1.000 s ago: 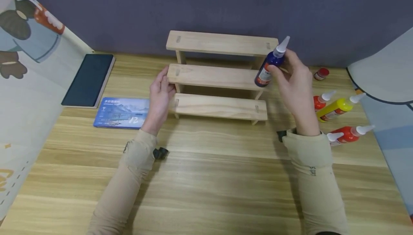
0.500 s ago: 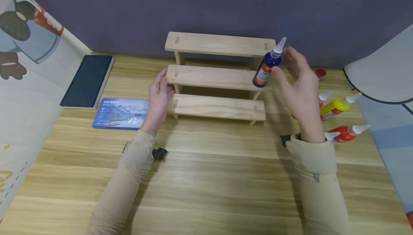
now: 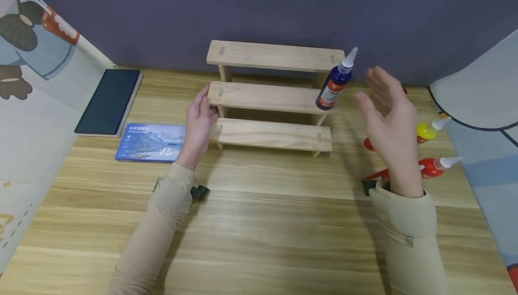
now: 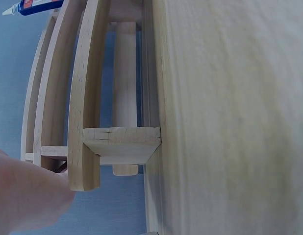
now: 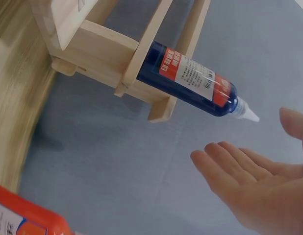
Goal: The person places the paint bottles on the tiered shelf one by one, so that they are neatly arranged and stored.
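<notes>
Your left hand (image 3: 199,124) rests w/ fingers against the left end of the wooden stepped rack (image 3: 273,98), touching the mid step's edge; in the left wrist view only a fingertip shows by the rack's end piece, so can't tell how tight the hold is. Your right hand (image 3: 390,124) is off to the right of the rack, fingers spread & relaxed, holding nothing, a short gap from the blue bottle (image 3: 334,84). That bottle stands upright on the mid step, right end, white nozzle up, red/white label facing you; the right wrist view shows it clear of your fingers (image 5: 225,161). On the worktop (image 3: 259,223) behind your right hand: a yellow bottle (image 3: 428,130) & an orange bottle (image 3: 435,166) lying down. Left of the rack: a blue booklet (image 3: 151,142) & a dark pad (image 3: 108,101).
</notes>
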{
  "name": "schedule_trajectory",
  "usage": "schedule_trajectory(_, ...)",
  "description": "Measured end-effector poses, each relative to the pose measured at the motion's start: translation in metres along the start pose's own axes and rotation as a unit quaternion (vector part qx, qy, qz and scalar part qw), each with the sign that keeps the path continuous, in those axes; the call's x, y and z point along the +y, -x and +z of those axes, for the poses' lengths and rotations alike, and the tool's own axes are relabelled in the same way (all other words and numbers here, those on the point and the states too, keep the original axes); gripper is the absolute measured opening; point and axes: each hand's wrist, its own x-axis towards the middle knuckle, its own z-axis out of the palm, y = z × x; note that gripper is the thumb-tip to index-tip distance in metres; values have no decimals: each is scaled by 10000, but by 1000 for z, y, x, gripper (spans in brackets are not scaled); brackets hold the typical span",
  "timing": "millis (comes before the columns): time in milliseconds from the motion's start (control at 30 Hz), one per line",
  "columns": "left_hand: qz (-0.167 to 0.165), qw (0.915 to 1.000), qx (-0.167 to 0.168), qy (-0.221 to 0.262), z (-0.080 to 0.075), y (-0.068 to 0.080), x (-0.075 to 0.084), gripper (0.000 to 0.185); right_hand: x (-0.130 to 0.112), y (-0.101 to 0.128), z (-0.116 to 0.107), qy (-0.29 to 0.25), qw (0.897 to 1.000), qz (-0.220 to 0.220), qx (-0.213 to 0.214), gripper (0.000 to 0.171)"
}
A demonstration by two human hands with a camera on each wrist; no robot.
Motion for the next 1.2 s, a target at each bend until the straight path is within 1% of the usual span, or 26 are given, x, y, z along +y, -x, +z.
schedule_trajectory(100,17,10000,8,-51,0,0,0,47,-2,7,-5,-101,9999,83,2,53)
schedule_trajectory(400,15,9999,-29,-100,-1,0,0,47,0,22,-25,-168,9996,-70,227,48)
schedule_trajectory(700,42,9999,-11,-111,-1,0,0,47,19,38,-38,-293,9976,-444,435,39)
schedule_trajectory(800,77,9999,-25,-126,-1,0,0,47,24,43,-41,-49,9983,-391,431,38)
schedule_trajectory(933,112,9999,-29,-114,-2,0,0,46,30,50,-45,307,9987,-160,377,39)
schedule_trajectory(1200,99,9999,-19,-136,-2,-1,-2,47,44,71,-56,513,9987,-12,71,52)
